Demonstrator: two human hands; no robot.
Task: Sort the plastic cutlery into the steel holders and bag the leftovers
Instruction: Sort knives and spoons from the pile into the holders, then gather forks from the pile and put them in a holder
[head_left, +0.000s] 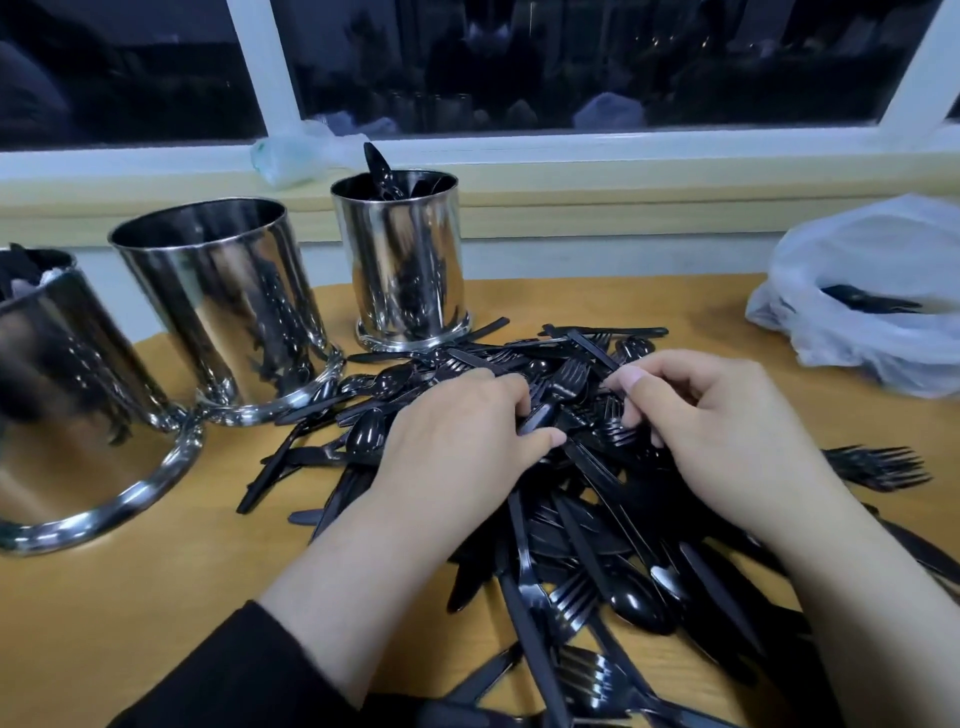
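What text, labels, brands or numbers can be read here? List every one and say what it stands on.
None: no readable text shows anywhere.
Steel holders: bare polished metal, only reflections.
Black plastic cutlery: any moulded marks are too small to tell.
White plastic bag on the right of the table: no print visible.
Greenish bag on the window sill: blurred, no lettering can be made out.

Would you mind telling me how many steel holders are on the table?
3: the left holder at the frame edge, the middle holder, and the far holder behind the cutlery pile. None seem hidden.
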